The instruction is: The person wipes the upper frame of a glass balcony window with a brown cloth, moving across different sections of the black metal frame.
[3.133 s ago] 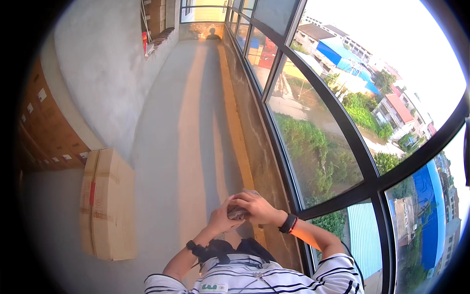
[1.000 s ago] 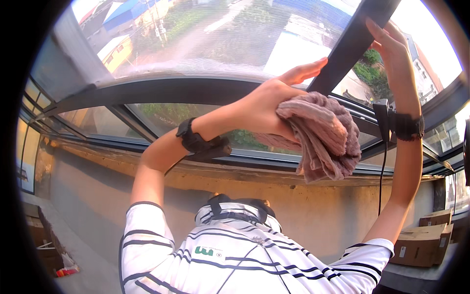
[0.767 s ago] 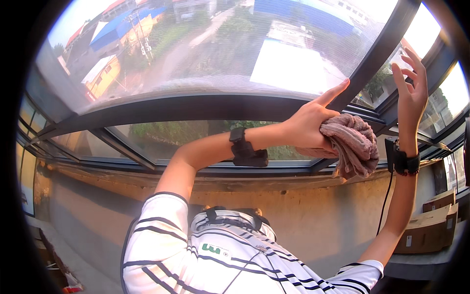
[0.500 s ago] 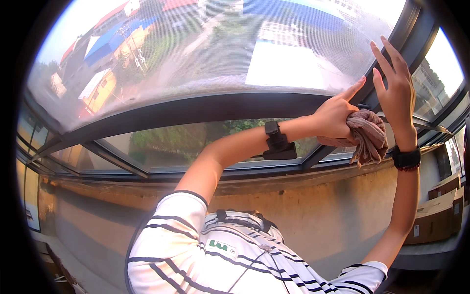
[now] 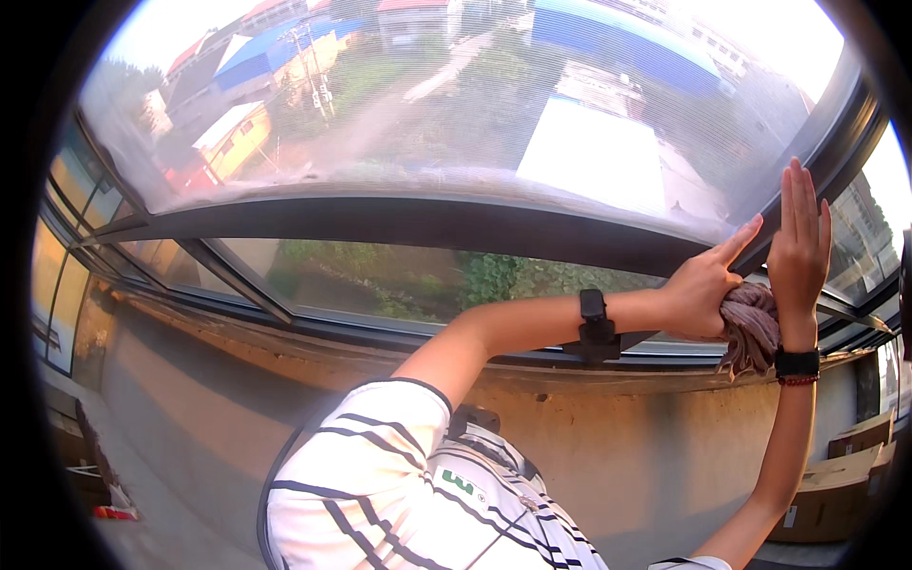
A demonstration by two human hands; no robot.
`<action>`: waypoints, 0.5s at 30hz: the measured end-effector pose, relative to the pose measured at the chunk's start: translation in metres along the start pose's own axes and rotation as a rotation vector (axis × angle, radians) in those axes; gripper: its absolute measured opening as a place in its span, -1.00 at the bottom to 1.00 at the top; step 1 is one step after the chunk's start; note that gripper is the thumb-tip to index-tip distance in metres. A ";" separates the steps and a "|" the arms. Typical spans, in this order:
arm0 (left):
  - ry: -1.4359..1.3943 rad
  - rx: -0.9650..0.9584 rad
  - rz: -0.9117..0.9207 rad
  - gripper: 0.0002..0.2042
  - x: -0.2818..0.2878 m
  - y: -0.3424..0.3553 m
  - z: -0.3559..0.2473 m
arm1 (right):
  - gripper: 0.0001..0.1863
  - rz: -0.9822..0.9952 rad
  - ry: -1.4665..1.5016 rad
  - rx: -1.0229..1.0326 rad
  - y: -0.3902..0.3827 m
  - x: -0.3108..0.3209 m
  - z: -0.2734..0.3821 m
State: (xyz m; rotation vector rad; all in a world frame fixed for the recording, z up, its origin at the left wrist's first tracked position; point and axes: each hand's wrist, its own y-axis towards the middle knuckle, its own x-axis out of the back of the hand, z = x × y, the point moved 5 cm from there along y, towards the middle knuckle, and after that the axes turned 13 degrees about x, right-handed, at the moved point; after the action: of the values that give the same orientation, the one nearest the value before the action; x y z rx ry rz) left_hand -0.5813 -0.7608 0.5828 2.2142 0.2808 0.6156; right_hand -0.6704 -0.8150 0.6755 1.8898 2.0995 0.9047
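My left hand (image 5: 698, 299) reaches across to the right, wrapped around a bunched brown cloth (image 5: 750, 331), its index finger stretched toward the corner of the window. The loose end of the cloth hangs below the hand. Just right of it, my right hand (image 5: 800, 255) is raised upright and flat, fingers straight and close together, beside the dark upright window frame (image 5: 848, 119); whether it touches the frame I cannot tell. The right wrist is close to the cloth. Above the dark crossbar (image 5: 427, 225) spans a large, finely lined, hazy window pane (image 5: 408, 123).
Lower window panes (image 5: 370, 280) run beneath the crossbar, above a worn ledge (image 5: 532, 378) and a plain wall (image 5: 608, 437). Cardboard boxes (image 5: 826, 499) stand at the lower right. Outside are buildings, greenery and a path.
The view has shifted, and both hands appear lower and farther right. My right hand's spread fingers have come together, and the cloth in my left hand is now closer to the right wrist.
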 end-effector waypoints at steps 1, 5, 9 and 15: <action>-0.039 0.016 0.016 -0.75 0.000 0.000 0.001 | -0.30 -0.036 -0.025 0.016 -0.002 -0.003 -0.003; -0.038 0.026 0.030 -0.67 -0.011 0.000 -0.010 | -0.41 -0.118 0.306 -0.026 0.004 0.016 -0.017; -0.253 0.156 0.125 -0.58 -0.003 -0.042 0.002 | -0.48 -0.188 0.747 -0.166 -0.008 0.028 -0.001; -0.681 0.592 0.416 -0.47 -0.078 -0.073 0.018 | -0.71 0.013 1.189 -0.996 -0.171 0.019 0.021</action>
State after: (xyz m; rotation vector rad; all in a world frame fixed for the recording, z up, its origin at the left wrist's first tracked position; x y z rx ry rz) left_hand -0.6393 -0.7550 0.4909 2.9274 -0.4135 -0.0693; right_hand -0.8078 -0.7918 0.5715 0.8182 1.3165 2.8065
